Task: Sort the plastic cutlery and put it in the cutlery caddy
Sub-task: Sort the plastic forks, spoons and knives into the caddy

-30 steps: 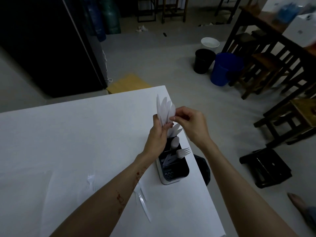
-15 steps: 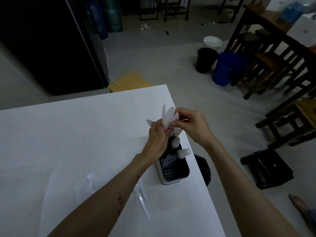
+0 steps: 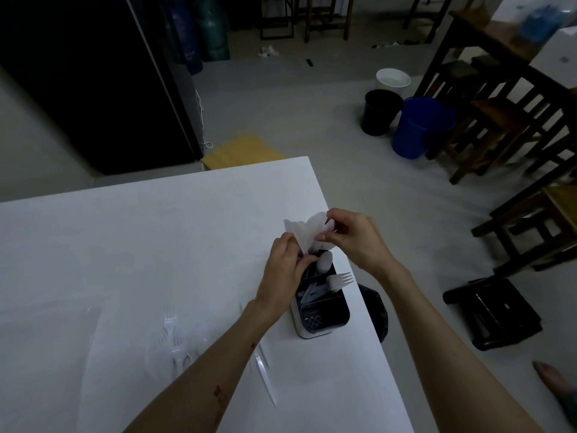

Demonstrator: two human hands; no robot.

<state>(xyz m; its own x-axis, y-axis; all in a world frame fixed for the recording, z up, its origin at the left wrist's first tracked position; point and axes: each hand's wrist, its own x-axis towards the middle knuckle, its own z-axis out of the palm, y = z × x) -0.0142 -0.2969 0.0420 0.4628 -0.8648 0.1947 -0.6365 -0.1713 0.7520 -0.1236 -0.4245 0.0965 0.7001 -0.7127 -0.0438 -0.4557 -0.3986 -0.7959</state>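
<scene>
A dark cutlery caddy (image 3: 324, 320) with a white base stands near the right edge of the white table (image 3: 140, 245). A white fork (image 3: 338, 281) and a spoon (image 3: 324, 262) stick out of it. My left hand (image 3: 285, 270) grips a fanned bunch of white plastic knives (image 3: 307, 234) by the handles, low over the caddy's far end. My right hand (image 3: 352, 239) pinches the blade tips from the right. Loose clear forks (image 3: 173, 335) and a knife (image 3: 265, 376) lie on the table near my left forearm.
The table's right edge runs just beside the caddy, with a black bin bag (image 3: 374, 310) below it. On the floor stand a blue bucket (image 3: 418, 126), a black bucket (image 3: 379, 112) and a black stool (image 3: 493, 310). Wooden chairs (image 3: 505, 129) fill the right side.
Both hands have lowered the bunch of knives toward the caddy's far end. The blades, upright and high before, now sit lower and fanned out.
</scene>
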